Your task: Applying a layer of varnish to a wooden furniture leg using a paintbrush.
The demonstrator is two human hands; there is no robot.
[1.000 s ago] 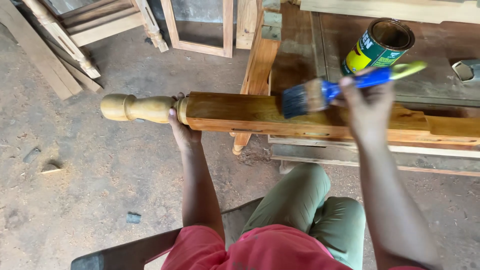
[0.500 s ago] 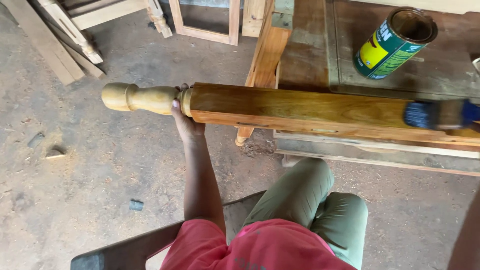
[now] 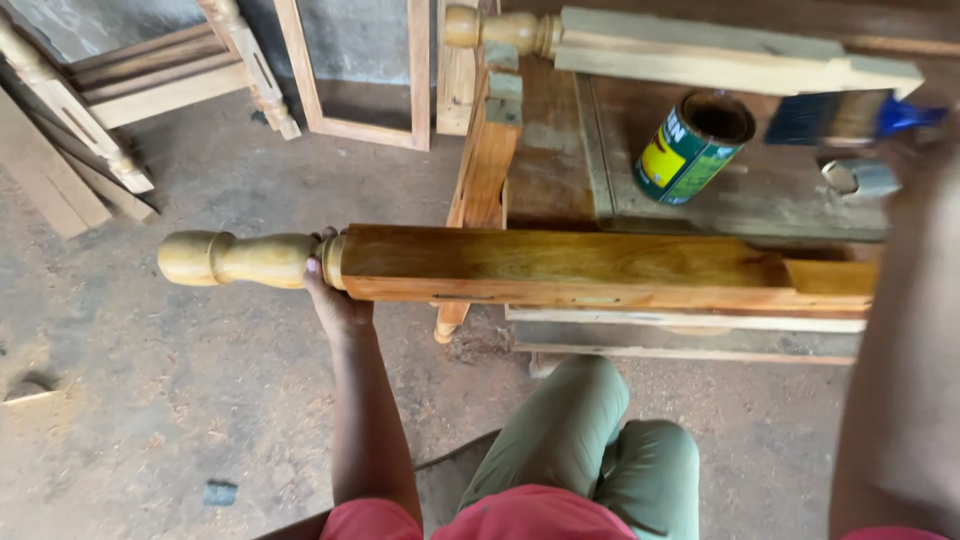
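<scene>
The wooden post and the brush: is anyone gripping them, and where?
The left hand grips the post where its turned end meets the square part. The right hand appears to hold the brush by its blue handle.

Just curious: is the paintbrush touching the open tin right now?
Apart. The head view shows the brush held to the right of the tin, with bare bench visible between them.

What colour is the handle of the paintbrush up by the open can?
Blue; the paintbrush has dark bristles. The head view shows it beside the can.

A woodworking workshop (dusty floor): stacked wooden frames (image 3: pixel 355 70), workbench (image 3: pixel 560 160).
</scene>
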